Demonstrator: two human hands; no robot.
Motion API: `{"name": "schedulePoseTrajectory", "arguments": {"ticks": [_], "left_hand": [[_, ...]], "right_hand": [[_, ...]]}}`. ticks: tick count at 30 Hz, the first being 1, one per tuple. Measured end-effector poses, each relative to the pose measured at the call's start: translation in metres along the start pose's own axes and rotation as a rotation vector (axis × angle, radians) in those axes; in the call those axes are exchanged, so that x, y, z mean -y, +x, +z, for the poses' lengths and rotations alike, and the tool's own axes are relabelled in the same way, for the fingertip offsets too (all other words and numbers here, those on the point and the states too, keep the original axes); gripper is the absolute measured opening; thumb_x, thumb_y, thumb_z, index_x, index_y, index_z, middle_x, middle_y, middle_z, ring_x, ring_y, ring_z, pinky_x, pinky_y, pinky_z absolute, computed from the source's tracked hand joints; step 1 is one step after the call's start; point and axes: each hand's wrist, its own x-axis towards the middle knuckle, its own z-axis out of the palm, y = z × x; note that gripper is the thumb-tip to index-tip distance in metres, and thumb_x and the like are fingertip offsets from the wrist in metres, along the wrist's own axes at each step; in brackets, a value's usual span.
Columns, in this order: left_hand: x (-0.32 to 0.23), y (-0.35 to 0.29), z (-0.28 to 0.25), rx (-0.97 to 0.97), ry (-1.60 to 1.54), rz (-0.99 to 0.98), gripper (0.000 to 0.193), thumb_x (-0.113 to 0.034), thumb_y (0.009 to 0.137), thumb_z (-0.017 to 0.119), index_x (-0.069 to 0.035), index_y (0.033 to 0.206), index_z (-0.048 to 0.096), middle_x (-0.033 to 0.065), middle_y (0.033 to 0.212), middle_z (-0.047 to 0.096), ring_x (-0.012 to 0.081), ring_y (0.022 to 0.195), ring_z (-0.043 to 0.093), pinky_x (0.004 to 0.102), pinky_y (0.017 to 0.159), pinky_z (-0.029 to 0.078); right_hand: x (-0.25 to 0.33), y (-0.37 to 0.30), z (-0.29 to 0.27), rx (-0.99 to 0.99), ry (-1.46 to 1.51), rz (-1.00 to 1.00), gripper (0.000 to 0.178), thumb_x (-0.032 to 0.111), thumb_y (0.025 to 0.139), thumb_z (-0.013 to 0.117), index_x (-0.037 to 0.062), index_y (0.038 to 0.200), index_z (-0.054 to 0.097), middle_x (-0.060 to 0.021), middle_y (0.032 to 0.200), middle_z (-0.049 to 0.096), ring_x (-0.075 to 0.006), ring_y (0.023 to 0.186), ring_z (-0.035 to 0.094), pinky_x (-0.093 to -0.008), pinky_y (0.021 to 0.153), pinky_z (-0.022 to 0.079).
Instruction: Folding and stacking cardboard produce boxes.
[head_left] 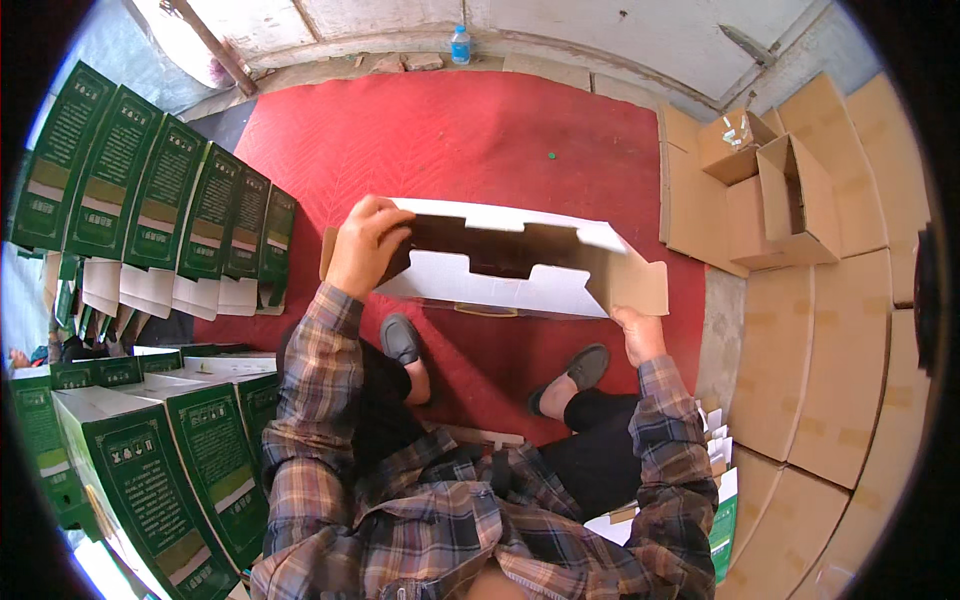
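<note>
Left hand (366, 250) and right hand (640, 334) each have their grip closed on opposite ends of an open white carton (500, 291), held above the red mat (450, 120), brown interior showing. Green cartons (160, 185) stand left; at right an open brown box (818, 195), contents unclear, sits by brown cardboard (775, 340).

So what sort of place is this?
Probably a packing workspace: green cartons line the left, brown cardboard boxes fill the right, and the left hand and right hand hold an open box.
</note>
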Motion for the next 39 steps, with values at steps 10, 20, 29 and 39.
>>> {"name": "schedulePoseTrajectory", "arguments": {"ticks": [10, 20, 29, 39], "left_hand": [[0.015, -0.036, -0.015, 0.449, -0.095, -0.06, 0.045, -0.024, 0.069, 0.077, -0.007, 0.109, 0.066, 0.0098, 0.116, 0.06, 0.0294, 0.118, 0.049, 0.0493, 0.103, 0.033], [0.025, -0.05, -0.003, 0.638, 0.22, -0.011, 0.09, -0.07, 0.063, 0.067, -0.01, 0.129, 0.053, 0.0094, 0.128, 0.056, 0.0331, 0.131, 0.038, 0.0642, 0.108, 0.006], [0.003, -0.044, -0.007, 0.522, 0.228, 0.087, 0.077, -0.06, 0.069, 0.069, -0.008, 0.125, 0.056, 0.0104, 0.122, 0.059, 0.0314, 0.122, 0.047, 0.062, 0.106, 0.022], [-0.004, -0.061, -0.048, -0.461, -0.286, -0.114, 0.051, -0.009, 0.075, 0.063, 0.0, 0.124, 0.054, 0.0127, 0.105, 0.058, 0.0218, 0.097, 0.058, 0.033, 0.086, 0.046]], "right_hand": [[0.001, -0.003, 0.003, -0.017, 0.077, 0.065, 0.038, 0.001, 0.076, 0.061, -0.0036, 0.113, 0.056, -0.0081, 0.109, 0.06, -0.0207, 0.098, 0.057, -0.0321, 0.088, 0.044], [0.072, -0.027, 0.057, 0.18, -0.292, -0.14, 0.053, 0.011, 0.082, 0.063, -0.0001, 0.132, 0.047, -0.0129, 0.134, 0.047, -0.0272, 0.117, 0.051, -0.0378, 0.099, 0.04], [0.053, -0.002, 0.045, 0.465, -0.767, -0.303, 0.065, 0.044, 0.091, 0.052, 0.0044, 0.141, 0.038, -0.0147, 0.155, 0.012, -0.032, 0.139, 0.02, -0.0425, 0.113, 0.019], [0.053, 0.004, 0.044, 0.491, -0.766, -0.353, 0.062, 0.041, 0.094, 0.049, 0.0036, 0.142, 0.036, -0.015, 0.155, 0.011, -0.0327, 0.14, 0.018, -0.0428, 0.113, 0.017]]}}
